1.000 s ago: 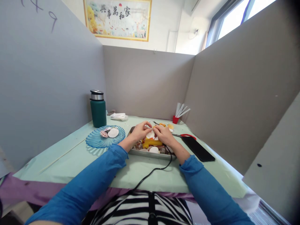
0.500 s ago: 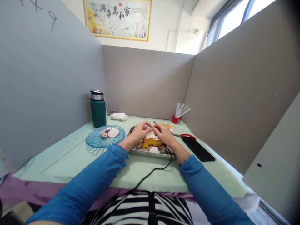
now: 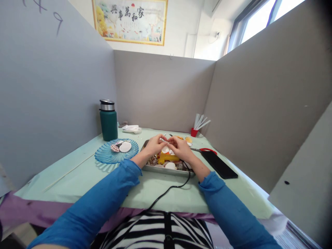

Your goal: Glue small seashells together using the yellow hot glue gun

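My left hand [image 3: 154, 146] and my right hand [image 3: 182, 148] meet fingertip to fingertip above a metal tray [image 3: 166, 170]. Both are pinched on a small white shell [image 3: 165, 149] held between them. Under the hands lies a yellow glue gun [image 3: 167, 158], its black cord [image 3: 166, 192] running off the tray toward me. Several shells fill the tray around it.
A blue glass plate [image 3: 107, 157] with a few shells sits left of the tray, a green flask [image 3: 108, 120] behind it. Red-handled scissors [image 3: 207, 150], a black phone [image 3: 218, 164] and a red cup of sticks [image 3: 194, 131] are on the right. Grey partitions wall three sides.
Both hands have lifted slightly and drawn closer together over the tray. Everything else has stayed put.
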{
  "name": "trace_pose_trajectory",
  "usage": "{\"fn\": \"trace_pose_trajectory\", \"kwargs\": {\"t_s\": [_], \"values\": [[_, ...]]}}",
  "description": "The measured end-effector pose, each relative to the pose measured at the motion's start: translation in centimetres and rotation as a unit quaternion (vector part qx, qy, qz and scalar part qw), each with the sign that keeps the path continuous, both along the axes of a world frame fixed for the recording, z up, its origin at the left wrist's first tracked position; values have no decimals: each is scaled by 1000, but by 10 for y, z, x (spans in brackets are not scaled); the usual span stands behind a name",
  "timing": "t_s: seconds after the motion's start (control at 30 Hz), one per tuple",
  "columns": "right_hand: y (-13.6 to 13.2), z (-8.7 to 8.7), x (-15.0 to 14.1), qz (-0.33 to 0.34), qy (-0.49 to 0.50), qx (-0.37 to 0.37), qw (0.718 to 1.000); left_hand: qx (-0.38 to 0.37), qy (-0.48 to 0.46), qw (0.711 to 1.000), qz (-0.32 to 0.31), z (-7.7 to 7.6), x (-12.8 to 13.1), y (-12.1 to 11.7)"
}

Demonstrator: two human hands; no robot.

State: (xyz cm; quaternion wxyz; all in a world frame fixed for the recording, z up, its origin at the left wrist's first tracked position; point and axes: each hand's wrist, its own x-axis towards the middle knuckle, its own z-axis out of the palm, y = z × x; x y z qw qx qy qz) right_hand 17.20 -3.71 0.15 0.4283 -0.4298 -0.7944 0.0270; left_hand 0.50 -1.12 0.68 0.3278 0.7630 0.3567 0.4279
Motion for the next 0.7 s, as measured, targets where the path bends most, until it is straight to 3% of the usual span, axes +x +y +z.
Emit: {"fn": "trace_pose_trajectory", "kwargs": {"t_s": [0.7], "values": [[0, -1, 0, -21, -16, 15, 1000, -25, 2, 1000, 3, -2, 0, 3]]}}
